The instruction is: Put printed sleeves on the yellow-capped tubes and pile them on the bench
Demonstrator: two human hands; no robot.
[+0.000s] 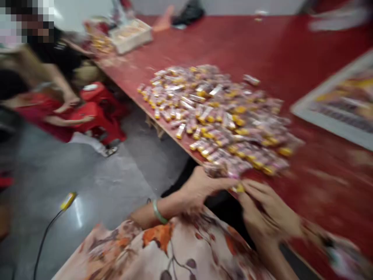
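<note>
A big heap of small wrapped packets (215, 112), pink and clear with yellow ends, lies on the red table (262, 46). My left hand (201, 188), a green bangle on its wrist, rests at the table's near edge with fingers touching the heap's closest packets. My right hand (268, 212) sits just beside it, its fingertips meeting the left ones around a small yellow-ended packet (238, 189). The picture is motion-blurred, so the exact grip is unclear. A floral-patterned garment (163, 252) covers my lap below.
A white box (131, 37) of goods stands at the table's far left end. A framed flat tray (338, 105) lies at right. At left a person sits low by red stools (99, 112). A yellow-tipped cable (67, 201) lies on the grey floor.
</note>
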